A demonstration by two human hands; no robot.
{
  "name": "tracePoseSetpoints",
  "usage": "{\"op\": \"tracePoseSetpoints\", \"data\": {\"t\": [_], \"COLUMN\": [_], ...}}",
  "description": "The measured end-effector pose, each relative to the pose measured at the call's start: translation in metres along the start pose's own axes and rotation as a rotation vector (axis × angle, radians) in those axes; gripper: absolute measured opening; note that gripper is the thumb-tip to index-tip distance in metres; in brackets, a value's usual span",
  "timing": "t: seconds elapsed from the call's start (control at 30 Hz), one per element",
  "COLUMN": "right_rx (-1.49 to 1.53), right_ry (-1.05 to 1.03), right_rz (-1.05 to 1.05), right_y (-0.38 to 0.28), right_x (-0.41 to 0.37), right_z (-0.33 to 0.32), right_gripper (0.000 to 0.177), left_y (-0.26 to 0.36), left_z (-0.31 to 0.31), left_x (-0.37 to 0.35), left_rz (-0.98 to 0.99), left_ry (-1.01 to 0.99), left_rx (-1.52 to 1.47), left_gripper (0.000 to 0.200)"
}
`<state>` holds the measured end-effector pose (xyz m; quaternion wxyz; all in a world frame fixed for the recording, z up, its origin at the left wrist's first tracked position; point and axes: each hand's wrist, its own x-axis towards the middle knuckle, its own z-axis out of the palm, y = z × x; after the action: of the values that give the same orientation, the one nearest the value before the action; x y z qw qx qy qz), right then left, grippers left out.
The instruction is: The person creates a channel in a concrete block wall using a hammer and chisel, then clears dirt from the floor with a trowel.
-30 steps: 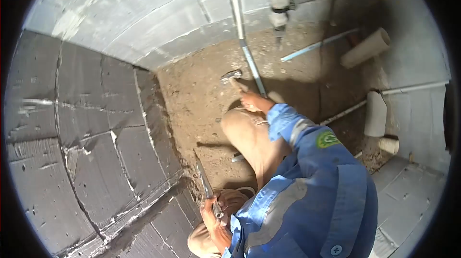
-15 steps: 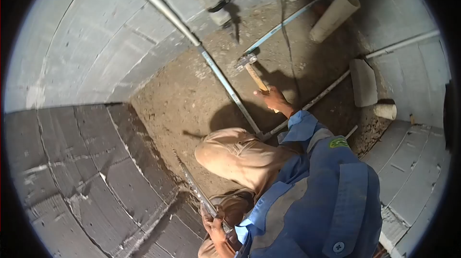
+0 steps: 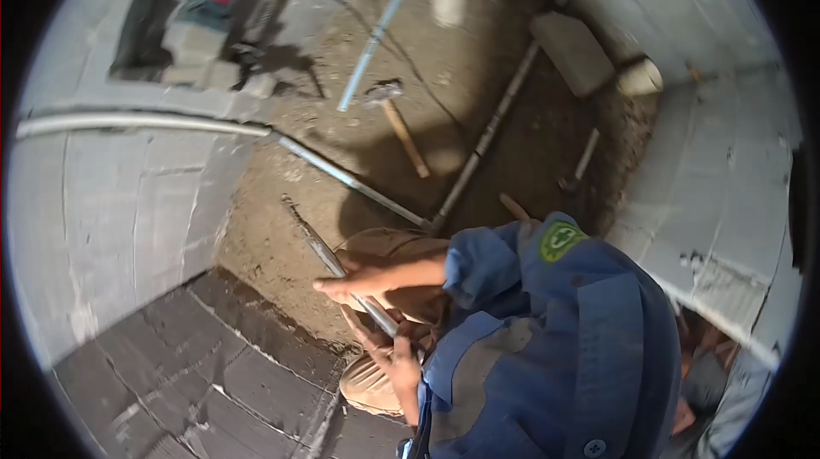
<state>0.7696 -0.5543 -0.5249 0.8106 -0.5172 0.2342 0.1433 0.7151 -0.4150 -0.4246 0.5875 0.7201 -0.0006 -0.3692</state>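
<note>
A long metal rod (image 3: 312,237) with a rough, dirt-covered tip slants over the bent legs. My right hand (image 3: 367,280) lies across its middle, closed around it, though the undersides of the fingers are hidden. Lower down, my left hand (image 3: 391,356) holds the smooth rear end between thumb and fingers. On the soil above my hands lies a hammer (image 3: 403,134) with a wooden handle, and neither hand touches it.
A power tool (image 3: 201,40) lies at the upper left. Pipes (image 3: 354,186) cross the soil and meet near the knees. A pale block (image 3: 572,53) and a short pipe piece (image 3: 641,79) are at the right. Part of another person (image 3: 709,374) shows at the lower right.
My right hand has let go of the hammer, which now lies on the soil, and has come to the rod. The view has turned and shifted.
</note>
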Motion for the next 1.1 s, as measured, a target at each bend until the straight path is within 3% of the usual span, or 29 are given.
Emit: {"op": "tracePoseSetpoints", "data": {"t": [0.1, 0.13, 0.2, 0.27, 0.3, 0.37, 0.43, 0.5, 0.57, 0.67, 0.73, 0.8, 0.83, 0.9, 0.93, 1.0, 1.03, 1.1], "right_rx": [0.327, 0.200, 0.280, 0.420, 0.276, -0.136, -0.091, -0.131, -0.460, -0.525, -0.632, -0.908, -0.914, -0.325, -0.339, -1.322, -1.254, -1.046], "right_ry": [0.325, 0.333, 0.368, 0.506, 0.581, 0.883, 0.920, 0.961, 1.110, 1.139, 1.158, 1.284, 1.281, 1.093, 1.084, 1.480, 1.445, 1.222], "right_rz": [0.036, -0.071, -0.061, 0.050, -0.062, -0.102, 0.071, 0.142, 0.040, 0.112, 0.050, 0.017, 0.006, 0.083, 0.080, -0.286, -0.399, -0.049], "right_y": [0.026, 0.040, 0.027, 0.043, 0.040, 0.073, 0.058, 0.113, 0.127, 0.122, 0.130, 0.133, 0.110, 0.044, 0.038, 0.031, 0.038, 0.085], "right_x": [-0.001, 0.004, -0.027, -0.035, -0.056, -0.058, -0.093, -0.090, -0.111, -0.135, -0.134, -0.123, -0.121, -0.123, -0.118, -0.105, -0.103, -0.097], "right_z": [0.010, -0.005, -0.026, -0.053, -0.076, -0.111, -0.131, -0.172, -0.189, -0.217, -0.249, -0.288, -0.292, -0.290, -0.297, -0.303, -0.297, -0.272], "right_gripper": [0.077, 0.077, 0.077, 0.063, 0.055, 0.047, 0.047, 0.046, 0.045, 0.047, 0.045, 0.055, 0.055, 0.054, 0.054, 0.055, 0.051, 0.050], "left_y": [-0.014, -0.006, 0.010, 0.006, -0.001, 0.013, 0.016, 0.023, 0.023, 0.029, 0.030, 0.029, 0.028, 0.026, 0.025, 0.020, 0.025, 0.020], "left_z": [0.019, 0.020, 0.022, -0.003, -0.023, -0.046, -0.077, -0.109, -0.143, -0.174, -0.191, -0.205, -0.212, -0.224, -0.228, -0.240, -0.236, -0.247], "left_x": [0.009, 0.012, 0.017, 0.040, 0.056, 0.063, 0.073, 0.075, 0.072, 0.056, 0.049, 0.046, 0.045, 0.046, 0.050, 0.051, 0.048, 0.047], "left_rz": [0.186, 0.134, 0.032, 0.157, 0.330, 0.380, 0.364, 0.398, 0.471, 0.456, 0.495, 0.559, 0.562, 0.582, 0.575, 0.585, 0.554, 0.562], "left_ry": [-0.149, -0.243, -0.432, -0.460, -0.428, -0.240, -0.118, 0.002, 0.121, 0.297, 0.400, 0.452, 0.463, 0.637, 0.650, 0.824, 0.855, 0.945], "left_rx": [0.190, 0.204, 0.244, 0.454, 0.547, 0.580, 0.522, 0.560, 0.591, 0.568, 0.615, 0.648, 0.642, 0.825, 0.817, 0.933, 0.907, 0.917], "left_gripper": [0.089, 0.088, 0.086, 0.082, 0.077, 0.065, 0.060, 0.059, 0.057, 0.055, 0.053, 0.051, 0.051, 0.049, 0.049, 0.049, 0.052, 0.052]}}
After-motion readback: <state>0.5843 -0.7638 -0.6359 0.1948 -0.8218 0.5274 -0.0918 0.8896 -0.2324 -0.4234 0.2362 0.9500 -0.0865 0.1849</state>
